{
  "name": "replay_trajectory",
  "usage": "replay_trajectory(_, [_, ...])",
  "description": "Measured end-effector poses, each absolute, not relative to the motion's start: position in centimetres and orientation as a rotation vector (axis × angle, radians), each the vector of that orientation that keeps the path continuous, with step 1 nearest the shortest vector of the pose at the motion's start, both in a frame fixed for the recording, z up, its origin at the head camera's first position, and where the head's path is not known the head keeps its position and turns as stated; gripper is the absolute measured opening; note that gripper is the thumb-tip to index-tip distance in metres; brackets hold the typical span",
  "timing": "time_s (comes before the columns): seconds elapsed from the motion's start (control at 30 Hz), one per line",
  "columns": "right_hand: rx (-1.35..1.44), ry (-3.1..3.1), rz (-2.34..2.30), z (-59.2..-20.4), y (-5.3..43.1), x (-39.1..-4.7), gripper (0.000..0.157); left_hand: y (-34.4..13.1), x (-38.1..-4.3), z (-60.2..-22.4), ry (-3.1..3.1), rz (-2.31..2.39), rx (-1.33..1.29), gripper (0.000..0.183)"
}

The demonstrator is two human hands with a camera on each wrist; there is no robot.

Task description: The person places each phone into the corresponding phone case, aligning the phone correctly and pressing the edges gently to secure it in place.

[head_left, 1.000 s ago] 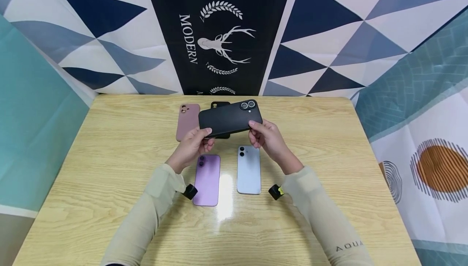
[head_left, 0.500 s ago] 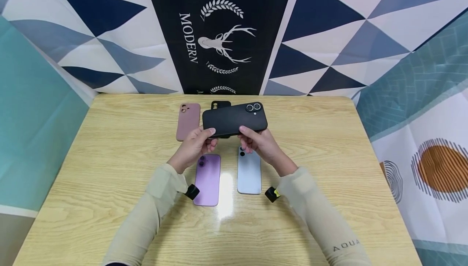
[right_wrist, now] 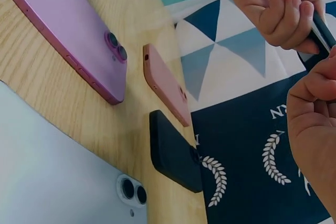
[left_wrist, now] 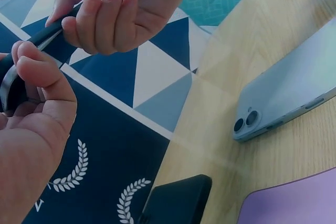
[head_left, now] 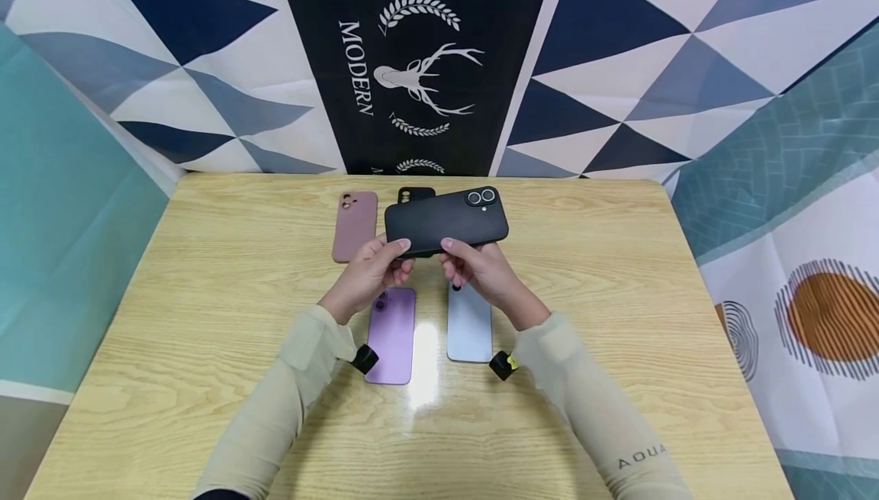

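Both hands hold a black phone [head_left: 442, 217] above the far part of the table, back side up, its two silver-ringed lenses at the right end. My left hand [head_left: 367, 272] pinches the near edge towards the left corner, thumb on top and fingers curled beneath. The right hand [head_left: 489, 272] grips the same edge nearer the middle, thumb on the back. In the left wrist view a pale strip shows along the dark edge between the right hand [left_wrist: 113, 19] and left hand [left_wrist: 39, 108]. The phone's underside is mostly hidden by fingers.
A purple phone [head_left: 393, 343] and a light blue phone [head_left: 470, 330] lie lens side up on the wooden table [head_left: 206, 317]. Behind them are a pink phone case [head_left: 355, 227] and a black phone case [head_left: 416, 194], partly covered by the held phone. A patterned cloth [head_left: 584, 65] stands at the back.
The right hand has slid left along the near edge, from the right corner towards the middle. The black phone has shifted slightly right, the left hand moving with it.
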State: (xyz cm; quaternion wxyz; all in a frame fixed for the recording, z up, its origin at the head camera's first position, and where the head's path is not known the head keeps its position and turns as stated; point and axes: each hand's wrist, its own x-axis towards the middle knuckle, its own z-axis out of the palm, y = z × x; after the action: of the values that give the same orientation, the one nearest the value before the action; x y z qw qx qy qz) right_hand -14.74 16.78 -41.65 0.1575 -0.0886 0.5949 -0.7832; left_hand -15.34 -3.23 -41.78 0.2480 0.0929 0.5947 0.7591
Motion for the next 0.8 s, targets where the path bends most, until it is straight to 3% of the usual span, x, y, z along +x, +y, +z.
replay_trajectory(0.37, [-0.224,1.642,-2.316,-41.7,17.4,-14.7,0.033,-3.8,-15.6,-41.3,1.624,1.964,0.239,0.041])
replay_trajectory(0.8, [-0.090,1.656,-2.309,-41.7,16.2,-14.3,0.032,-3.1,-15.3,-41.4,1.678,1.972,0.292,0.024])
